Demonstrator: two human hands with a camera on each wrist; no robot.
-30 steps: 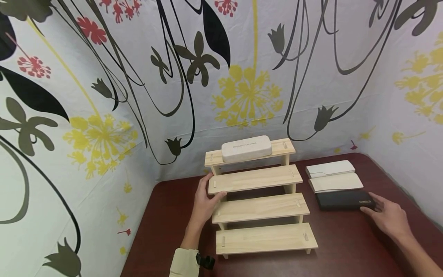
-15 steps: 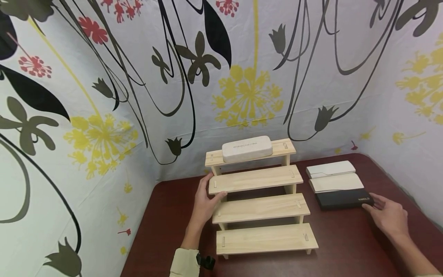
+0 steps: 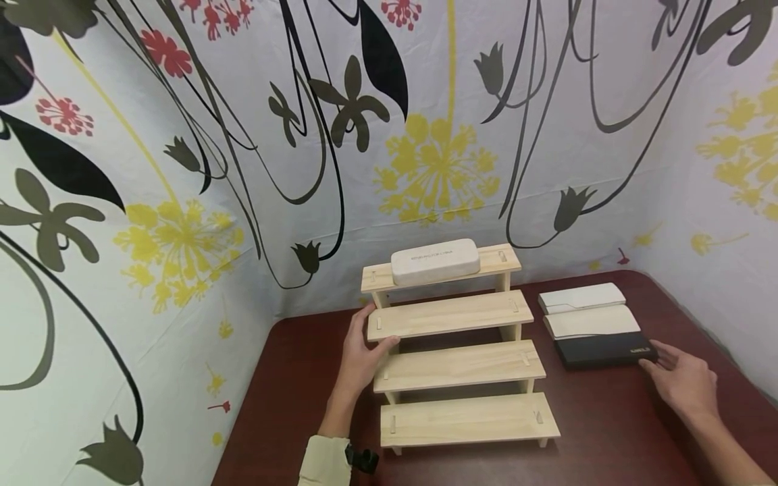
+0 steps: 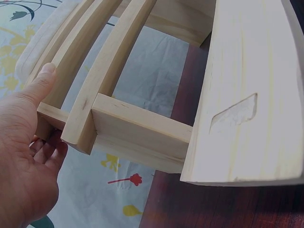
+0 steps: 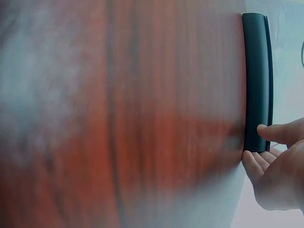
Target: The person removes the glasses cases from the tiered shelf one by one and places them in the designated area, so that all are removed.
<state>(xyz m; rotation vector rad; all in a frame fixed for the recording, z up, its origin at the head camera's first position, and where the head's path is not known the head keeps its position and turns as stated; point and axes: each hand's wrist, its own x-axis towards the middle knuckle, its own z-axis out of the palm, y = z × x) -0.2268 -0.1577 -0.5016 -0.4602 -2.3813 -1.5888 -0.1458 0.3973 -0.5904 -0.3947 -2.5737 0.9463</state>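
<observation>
A pale wooden stepped rack with several shelves stands on the dark red table. My left hand grips the left end of its second shelf from the top, thumb on the upper face in the left wrist view and fingers underneath. At the right, my right hand holds the right end of a black glasses case, which lies flat with small lettering on it. The right wrist view shows the thumb on the case's front side and the fingers around its end. A white glasses case rests on the top shelf.
Right behind the black case lie a cream case and a white case, in a row beside the rack. Patterned cloth hangs behind and at both sides of the table.
The black glasses case has shifted slightly back against the cream case, and my right thumb has slid a little toward its right end. My left hand keeps its place on the rack.
</observation>
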